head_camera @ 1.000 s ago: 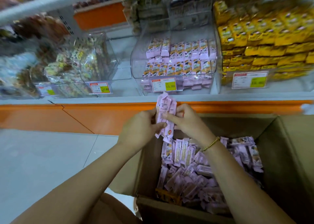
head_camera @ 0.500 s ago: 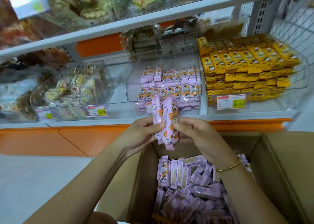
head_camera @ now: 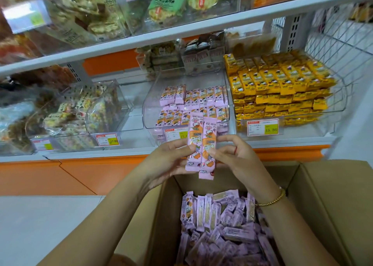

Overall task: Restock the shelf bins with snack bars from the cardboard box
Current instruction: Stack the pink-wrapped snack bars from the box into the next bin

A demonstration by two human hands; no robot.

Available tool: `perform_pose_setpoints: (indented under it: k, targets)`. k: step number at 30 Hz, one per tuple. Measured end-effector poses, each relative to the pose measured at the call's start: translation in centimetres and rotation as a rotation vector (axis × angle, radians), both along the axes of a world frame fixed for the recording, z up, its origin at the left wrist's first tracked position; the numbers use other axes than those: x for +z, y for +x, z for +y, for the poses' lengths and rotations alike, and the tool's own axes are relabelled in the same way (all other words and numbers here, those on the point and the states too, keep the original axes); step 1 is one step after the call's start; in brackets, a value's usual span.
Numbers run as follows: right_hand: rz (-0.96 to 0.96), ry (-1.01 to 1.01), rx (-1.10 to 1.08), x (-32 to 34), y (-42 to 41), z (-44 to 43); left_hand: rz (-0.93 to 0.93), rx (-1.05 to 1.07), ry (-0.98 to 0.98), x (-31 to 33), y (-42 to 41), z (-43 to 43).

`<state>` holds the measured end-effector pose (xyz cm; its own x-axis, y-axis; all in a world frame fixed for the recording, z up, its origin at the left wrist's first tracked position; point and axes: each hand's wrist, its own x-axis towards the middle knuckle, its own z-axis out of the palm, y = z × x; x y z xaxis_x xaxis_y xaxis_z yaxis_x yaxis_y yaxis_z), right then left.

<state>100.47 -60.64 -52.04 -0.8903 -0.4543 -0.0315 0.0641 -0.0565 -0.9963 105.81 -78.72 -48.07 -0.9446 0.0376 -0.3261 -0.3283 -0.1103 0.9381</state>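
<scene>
A small stack of pink snack bars [head_camera: 201, 144] stands upright between my hands, just in front of the shelf edge. My left hand [head_camera: 169, 160] grips its left side, and my right hand [head_camera: 236, 156] pinches the right side with thumb and fingers. Below lies the open cardboard box [head_camera: 327, 205], filled with several loose pink bars [head_camera: 226, 225]. Behind the held bars is a clear shelf bin [head_camera: 151, 112] with rows of the same pink bars [head_camera: 193, 100].
A bin of yellow bars [head_camera: 282, 88] stands to the right, and clear bins of mixed sweets [head_camera: 80, 114] to the left. Price tags [head_camera: 262, 126] hang on the bin fronts. An upper shelf [head_camera: 181, 33] runs overhead. Grey floor [head_camera: 40, 225] lies at the left.
Both hands have lifted the stack of pink bars up out of the box toward the shelf bin. My view has tilted upward, showing more of the shelves.
</scene>
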Motion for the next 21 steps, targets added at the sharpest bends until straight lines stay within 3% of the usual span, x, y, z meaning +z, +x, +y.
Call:
perform_pose_setpoints:
  k: [7,12,14,16,18,21]
  targets:
    - [-0.007,-0.097,-0.072,-0.2,-0.2,-1.0,0.122,0.003,-0.243,-0.1,-0.6,0.4]
    - [0.094,-0.006,-0.051,0.1,-1.2,-1.2,0.162,0.010,-0.307,0.5,-0.7,0.0]
    - [0.260,0.102,-0.035,1.3,-2.0,-0.5,0.120,-0.003,-0.291,1.2,-0.7,-0.8]
    - [0.597,0.314,-0.004,3.1,-3.3,0.4,0.080,-0.064,-0.356,1.8,-0.8,-2.1]
    - [0.978,0.553,0.140,4.8,-4.6,0.7,0.029,-0.171,-0.441,2.2,-0.7,-3.2]
    - [1.216,0.730,0.417,6.7,-5.7,-0.1,-0.037,-0.281,-0.465,2.6,-0.6,-4.0]
